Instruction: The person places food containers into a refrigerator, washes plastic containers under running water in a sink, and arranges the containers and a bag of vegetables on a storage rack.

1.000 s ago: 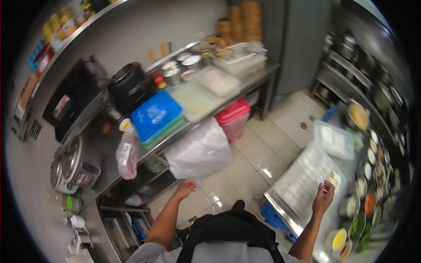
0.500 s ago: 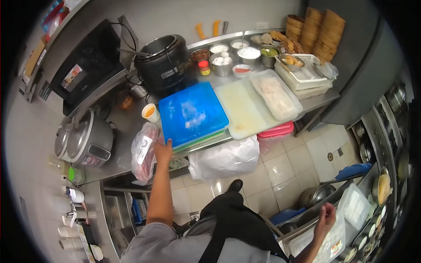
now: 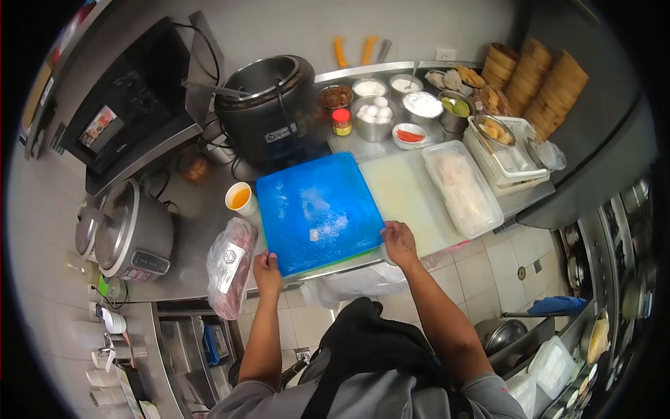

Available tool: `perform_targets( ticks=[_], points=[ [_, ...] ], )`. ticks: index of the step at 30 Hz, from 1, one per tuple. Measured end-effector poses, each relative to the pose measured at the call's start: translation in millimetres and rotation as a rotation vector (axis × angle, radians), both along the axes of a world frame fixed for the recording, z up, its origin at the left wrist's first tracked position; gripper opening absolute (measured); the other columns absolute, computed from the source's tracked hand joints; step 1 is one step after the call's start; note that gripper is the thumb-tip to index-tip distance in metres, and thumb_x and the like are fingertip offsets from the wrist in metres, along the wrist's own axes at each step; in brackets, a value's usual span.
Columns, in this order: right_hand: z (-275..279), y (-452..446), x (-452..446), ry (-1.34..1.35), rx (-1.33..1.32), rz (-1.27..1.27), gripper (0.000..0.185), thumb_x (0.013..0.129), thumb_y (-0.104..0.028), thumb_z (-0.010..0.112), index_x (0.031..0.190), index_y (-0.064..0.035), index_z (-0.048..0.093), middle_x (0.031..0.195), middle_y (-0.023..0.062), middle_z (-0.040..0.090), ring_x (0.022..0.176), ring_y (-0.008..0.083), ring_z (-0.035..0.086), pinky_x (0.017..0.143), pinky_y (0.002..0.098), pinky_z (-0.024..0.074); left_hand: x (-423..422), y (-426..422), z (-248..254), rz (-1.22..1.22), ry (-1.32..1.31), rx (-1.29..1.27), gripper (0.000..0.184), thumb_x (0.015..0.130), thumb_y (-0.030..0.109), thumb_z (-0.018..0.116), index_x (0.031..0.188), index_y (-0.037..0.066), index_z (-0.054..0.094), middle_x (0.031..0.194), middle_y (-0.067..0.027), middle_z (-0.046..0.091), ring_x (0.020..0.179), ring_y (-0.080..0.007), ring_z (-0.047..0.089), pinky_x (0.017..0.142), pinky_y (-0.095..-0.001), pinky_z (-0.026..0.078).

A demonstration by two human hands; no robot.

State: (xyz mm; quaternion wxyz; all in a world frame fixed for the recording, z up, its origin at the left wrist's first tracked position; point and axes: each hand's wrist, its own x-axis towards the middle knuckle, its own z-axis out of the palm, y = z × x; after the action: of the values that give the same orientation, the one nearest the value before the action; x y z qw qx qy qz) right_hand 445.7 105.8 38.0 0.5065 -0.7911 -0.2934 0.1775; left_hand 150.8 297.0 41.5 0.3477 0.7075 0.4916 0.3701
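A blue cutting board (image 3: 317, 209) with whitish residue lies on the steel counter, over a green one whose edge shows. My left hand (image 3: 268, 274) grips its near left corner. My right hand (image 3: 399, 243) grips its near right corner. Left of the board are a wrapped pack of red meat (image 3: 232, 269) and a paper cup of orange liquid (image 3: 241, 198). To the right, a pale cutting board (image 3: 405, 199) lies beside a clear container of pale food (image 3: 462, 187).
A black soup warmer (image 3: 262, 105) stands behind the boards. Bowls of ingredients, a pot of eggs (image 3: 374, 119) and a white basket (image 3: 506, 150) are at the back. A rice cooker (image 3: 136, 230) is at left, bamboo steamers (image 3: 551, 94) at back right.
My right hand has come from the right-hand counter to the blue board's right corner. The view has turned toward the board, which now sits slightly rotated, with my left hand still at its left corner.
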Motion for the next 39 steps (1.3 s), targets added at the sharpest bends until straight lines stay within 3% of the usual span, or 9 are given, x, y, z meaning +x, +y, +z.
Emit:
perform_targets(
  ticks=[3, 10, 15, 19, 21, 24, 29, 34, 39],
  points=[
    [30, -17, -14, -0.203, -0.201, -0.007, 0.036, 0.081, -0.028, 0.068, 0.104, -0.0002, 0.064, 0.092, 0.0199, 0.065, 0.087, 0.0341, 0.063, 0.081, 0.0397, 0.0492, -1, -10, 1, -0.024, -0.007, 0.023, 0.029, 0.093, 0.013, 0.058, 0.112, -0.008, 0.059, 0.098, -0.0139, 0.056, 0.090, -0.0241, 0.057, 0.080, -0.0321, 0.045],
    [50, -110, -15, 0.228, 0.044, -0.215, 0.034, 0.082, -0.008, 0.071, 0.112, 0.0031, 0.060, 0.088, 0.0070, 0.064, 0.073, 0.0122, 0.058, 0.062, 0.0255, 0.0487, 49, -62, 10, -0.177, -0.169, -0.075, 0.032, 0.092, 0.025, 0.063, 0.115, 0.003, 0.057, 0.101, -0.0106, 0.057, 0.090, -0.0223, 0.055, 0.079, -0.0305, 0.044],
    [52, -144, 15, 0.234, -0.124, -0.288, 0.035, 0.086, -0.014, 0.068, 0.116, 0.0005, 0.057, 0.090, 0.0043, 0.064, 0.077, 0.0101, 0.059, 0.059, 0.0211, 0.0471, 83, -97, 11, -0.315, -0.417, -0.815, 0.039, 0.095, 0.024, 0.060, 0.127, 0.009, 0.046, 0.103, -0.0032, 0.054, 0.096, -0.0126, 0.048, 0.087, -0.0268, 0.040],
    [46, -146, 26, 0.244, -0.278, -0.314, 0.033, 0.085, -0.019, 0.070, 0.110, 0.0002, 0.059, 0.086, 0.0030, 0.062, 0.074, 0.0093, 0.058, 0.058, 0.0210, 0.0464, 84, -111, 13, -0.355, -0.278, -0.713, 0.048, 0.099, 0.028, 0.050, 0.138, 0.006, 0.035, 0.122, -0.0157, 0.053, 0.114, -0.0226, 0.050, 0.098, -0.0345, 0.039],
    [29, -146, 30, 0.152, -0.294, -0.324, 0.042, 0.081, -0.025, 0.074, 0.109, 0.0025, 0.059, 0.084, 0.0039, 0.061, 0.073, 0.0123, 0.057, 0.057, 0.0246, 0.0472, 83, -113, 7, -0.381, -0.217, -0.500, 0.059, 0.100, 0.040, 0.045, 0.143, 0.004, 0.028, 0.102, -0.0182, 0.058, 0.089, -0.0246, 0.056, 0.083, -0.0364, 0.045],
    [32, -134, 39, -0.148, -0.506, -0.244, 0.056, 0.074, -0.032, 0.081, 0.106, 0.0062, 0.058, 0.084, 0.0063, 0.061, 0.074, 0.0163, 0.058, 0.060, 0.0291, 0.0491, 77, -114, 17, -0.458, -0.201, -0.540, 0.063, 0.100, 0.043, 0.042, 0.146, 0.003, 0.024, 0.117, -0.0207, 0.055, 0.098, -0.0269, 0.057, 0.088, -0.0368, 0.044],
    [30, -84, 61, -0.091, -0.427, -0.260, 0.059, 0.057, -0.036, 0.090, 0.085, 0.0040, 0.057, 0.074, 0.0076, 0.059, 0.068, 0.0165, 0.055, 0.061, 0.0319, 0.0483, 68, -110, 15, -0.564, -0.244, -0.587, 0.069, 0.100, 0.048, 0.039, 0.151, 0.007, 0.015, 0.142, -0.0200, 0.040, 0.109, -0.0251, 0.053, 0.096, -0.0360, 0.041],
    [40, -58, 55, 0.000, -0.446, -0.276, 0.070, 0.051, -0.039, 0.094, 0.087, 0.0039, 0.052, 0.078, 0.0111, 0.060, 0.069, 0.0178, 0.058, 0.060, 0.0307, 0.0499, 59, -100, 20, -0.501, -0.264, -0.729, 0.079, 0.097, 0.058, 0.033, 0.152, 0.010, 0.002, 0.140, -0.0219, 0.043, 0.093, -0.0269, 0.064, 0.059, -0.0279, 0.054],
    [61, -46, 49, 0.015, -0.544, -0.250, 0.076, 0.048, -0.042, 0.095, 0.088, 0.0045, 0.050, 0.080, 0.0118, 0.060, 0.072, 0.0189, 0.060, 0.063, 0.0299, 0.0509, 52, -97, 34, -0.471, -0.180, -0.737, 0.081, 0.096, 0.060, 0.034, 0.152, 0.010, 0.002, 0.140, -0.0236, 0.042, 0.095, -0.0302, 0.063, 0.051, -0.0297, 0.054]
  ],
)
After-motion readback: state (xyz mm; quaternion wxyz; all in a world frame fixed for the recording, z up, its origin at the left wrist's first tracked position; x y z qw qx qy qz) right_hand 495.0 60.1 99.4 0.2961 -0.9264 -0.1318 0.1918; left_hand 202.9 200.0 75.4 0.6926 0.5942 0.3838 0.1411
